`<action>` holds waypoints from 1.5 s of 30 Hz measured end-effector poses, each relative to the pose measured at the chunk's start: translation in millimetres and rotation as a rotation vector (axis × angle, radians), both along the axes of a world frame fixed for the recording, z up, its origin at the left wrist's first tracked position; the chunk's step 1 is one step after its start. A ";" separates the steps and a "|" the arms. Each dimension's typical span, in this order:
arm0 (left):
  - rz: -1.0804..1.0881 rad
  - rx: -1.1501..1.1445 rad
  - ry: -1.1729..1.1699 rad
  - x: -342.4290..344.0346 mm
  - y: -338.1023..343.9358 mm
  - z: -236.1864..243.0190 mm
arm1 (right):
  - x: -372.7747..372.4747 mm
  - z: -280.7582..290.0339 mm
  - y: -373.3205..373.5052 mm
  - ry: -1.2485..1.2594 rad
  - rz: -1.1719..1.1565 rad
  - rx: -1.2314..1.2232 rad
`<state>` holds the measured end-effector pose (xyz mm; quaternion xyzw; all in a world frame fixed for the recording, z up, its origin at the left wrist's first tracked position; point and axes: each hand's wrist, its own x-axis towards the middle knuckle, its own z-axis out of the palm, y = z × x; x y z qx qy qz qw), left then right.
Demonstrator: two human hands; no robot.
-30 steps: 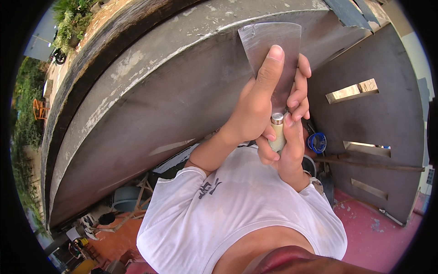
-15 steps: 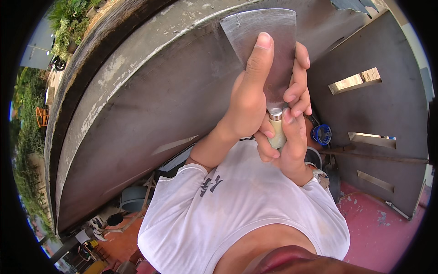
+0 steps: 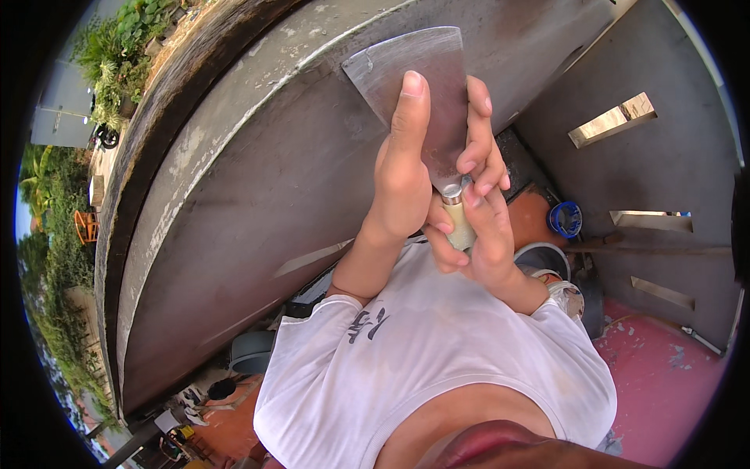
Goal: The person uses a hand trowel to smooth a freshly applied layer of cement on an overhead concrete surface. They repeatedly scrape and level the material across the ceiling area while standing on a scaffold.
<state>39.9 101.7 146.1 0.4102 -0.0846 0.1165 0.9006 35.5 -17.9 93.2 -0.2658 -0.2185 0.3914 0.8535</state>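
Note:
A wide, thin steel scraper blade (image 3: 430,62) is held upright in front of my chest, its broad curved edge at the top. My left hand (image 3: 402,180) grips it, thumb pressed on the blade's face and fingertips showing round its right edge. My right hand (image 3: 480,242) is closed round the short pale handle (image 3: 458,223) with its metal collar, just below the blade. Both hands touch each other around the handle, and part of the handle is hidden in them.
A large curved grey concrete structure (image 3: 234,234) arches behind my hands. A grey slotted wall (image 3: 664,172) stands at right over a pink floor (image 3: 656,391). A blue bucket (image 3: 564,220) and grey basins (image 3: 541,254) sit beside it. Plants (image 3: 129,35) and an orange chair (image 3: 86,227) lie beyond, at left.
The scraper and both my hands have shifted leftward in the view, the blade tilting a little further left. The grip is unchanged. The view of the surroundings has shifted slightly.

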 end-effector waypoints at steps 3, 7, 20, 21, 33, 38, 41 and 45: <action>-0.028 0.003 -0.040 7.1 1.3 12.2 | 3.2 7.7 4.8 0.005 -0.072 0.071; -0.043 0.000 -0.054 7.9 0.8 6.0 | 2.9 2.1 3.1 0.001 -0.032 0.102; -0.084 -0.048 -0.081 6.0 3.1 4.8 | -7.7 -1.1 5.6 0.067 -0.124 0.076; -0.097 -0.042 -0.093 6.4 4.6 7.1 | -8.2 0.2 7.0 0.062 -0.134 0.072; -0.028 -0.010 -0.109 17.9 -0.7 11.0 | 14.2 12.8 0.5 -0.074 -0.028 -0.054; -0.038 -0.036 -0.076 13.1 -2.4 -3.0 | 7.7 5.4 -2.6 0.061 -0.009 0.015; -0.033 0.002 -0.073 15.1 -1.9 1.8 | 12.2 5.5 -3.2 0.056 -0.007 0.014; -0.045 -0.008 -0.055 15.5 -3.5 5.3 | 15.2 4.4 -5.1 0.020 -0.011 0.002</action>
